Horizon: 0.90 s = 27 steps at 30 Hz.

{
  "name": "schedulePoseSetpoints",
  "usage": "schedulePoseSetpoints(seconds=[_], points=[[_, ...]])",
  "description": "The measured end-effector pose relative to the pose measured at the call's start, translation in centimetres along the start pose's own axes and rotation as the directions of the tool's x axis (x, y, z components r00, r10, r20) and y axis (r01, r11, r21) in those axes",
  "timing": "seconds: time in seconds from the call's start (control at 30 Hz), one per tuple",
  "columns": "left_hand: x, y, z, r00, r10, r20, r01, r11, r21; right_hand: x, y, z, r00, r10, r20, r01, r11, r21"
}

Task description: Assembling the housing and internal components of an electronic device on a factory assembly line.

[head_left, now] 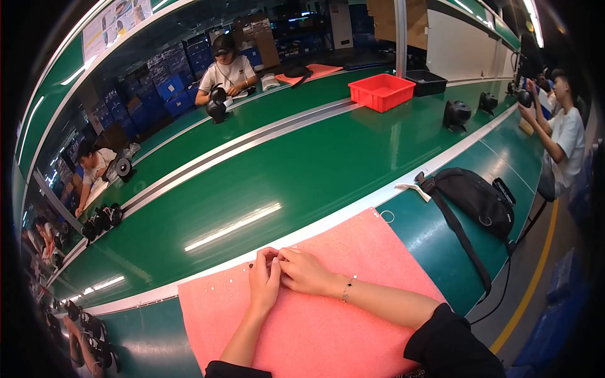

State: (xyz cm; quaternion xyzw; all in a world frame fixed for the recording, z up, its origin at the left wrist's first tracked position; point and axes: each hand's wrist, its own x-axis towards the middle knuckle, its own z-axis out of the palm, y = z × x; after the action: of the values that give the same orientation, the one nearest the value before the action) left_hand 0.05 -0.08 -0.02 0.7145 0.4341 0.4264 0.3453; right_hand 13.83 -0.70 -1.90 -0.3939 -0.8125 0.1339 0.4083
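Note:
Over the far part of a pink foam sheet (353,315), my two hands meet with their fingertips together. My left hand (263,282) is closed, fingers curled toward the right one. My right hand (305,272), bracelet at its wrist, is closed too and presses its fingers against the left. Whatever they may hold between them is hidden by the fingers. A tiny black piece (251,265) shows beside my left hand. Small shiny bits (230,287) lie scattered on the foam to the left of it.
A black waist bag (472,201) with its strap lies right of the foam. Beyond runs a green conveyor belt (252,183) carrying a red bin (381,94), a black tray (426,83) and black rounded devices (456,114). Several people work around the line; one at right holds a device.

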Motion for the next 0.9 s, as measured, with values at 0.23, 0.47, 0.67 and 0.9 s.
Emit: schedulePoseSetpoints(seconds=[0.23, 0.47, 0.67, 0.9], points=[[0.01, -0.33, -0.09, 1.0, 0.011, -0.004, -0.011, 1.0, 0.007, 0.1, -0.03, 0.03, 1.0, 0.003, 0.009, -0.003, 1.0, 0.003], [0.02, -0.31, 0.0, 1.0, 0.017, -0.006, -0.017, 1.0, 0.014, 0.03, 0.07, 0.04, 1.0, 0.003, 0.003, -0.003, 1.0, 0.003], [0.05, -0.32, -0.05, 1.0, 0.017, -0.006, -0.016, 1.0, 0.007, 0.07, 0.09, 0.04, 1.0, -0.004, -0.001, 0.004, 1.0, -0.003], [0.04, 0.12, -0.16, 1.0, -0.011, 0.017, 0.01, 1.0, 0.026, 0.07, -0.04, -0.11, 1.0, 0.007, 0.006, -0.007, 1.0, -0.004]])
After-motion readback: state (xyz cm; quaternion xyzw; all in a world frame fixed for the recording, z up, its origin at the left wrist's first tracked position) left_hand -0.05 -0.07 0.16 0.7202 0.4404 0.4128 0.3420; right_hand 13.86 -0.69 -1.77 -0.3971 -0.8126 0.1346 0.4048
